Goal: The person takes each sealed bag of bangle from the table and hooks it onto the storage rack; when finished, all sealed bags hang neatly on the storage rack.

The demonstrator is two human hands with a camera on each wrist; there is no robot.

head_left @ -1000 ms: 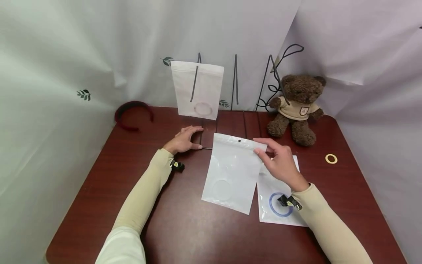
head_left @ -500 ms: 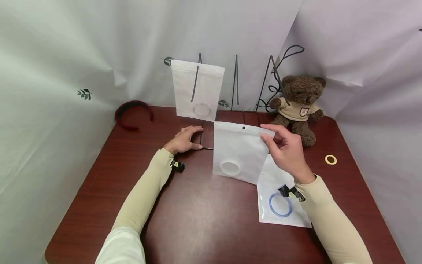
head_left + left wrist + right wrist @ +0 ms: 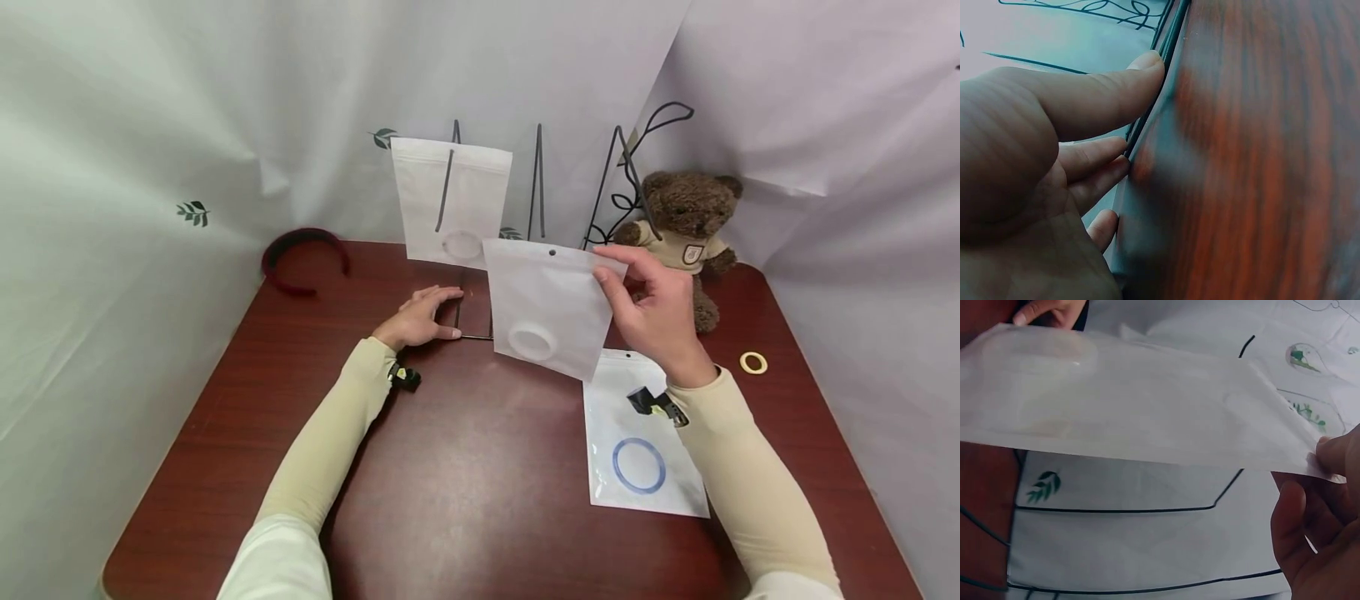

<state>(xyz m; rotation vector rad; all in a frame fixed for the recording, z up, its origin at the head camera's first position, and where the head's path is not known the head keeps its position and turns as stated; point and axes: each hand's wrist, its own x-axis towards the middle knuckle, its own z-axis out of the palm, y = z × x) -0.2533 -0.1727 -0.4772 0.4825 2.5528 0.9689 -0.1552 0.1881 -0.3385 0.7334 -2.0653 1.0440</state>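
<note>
Evidently a hanging step is in hand: the right hand (image 3: pixel 660 317) pinches a white pouch (image 3: pixel 555 300) by its top right corner, holding it raised in front of the black rack (image 3: pixel 541 183), lower than the tip of its middle hook (image 3: pixel 539 137). The left hand (image 3: pixel 420 319) lies with thumb and fingers extended against the rack's base, grasping nothing, perhaps steadying it. A second pouch (image 3: pixel 476 196) already hangs on the rack's left hook (image 3: pixel 446 192); a third pouch (image 3: pixel 618 408), showing a blue ring (image 3: pixel 617 467), lies in front of the rack, toward its right. The next move probably calls for lifting the white pouch and lining up its punched hole (image 3: pixel 552 252) with the rack's middle hook, without jolting the rack.
</note>
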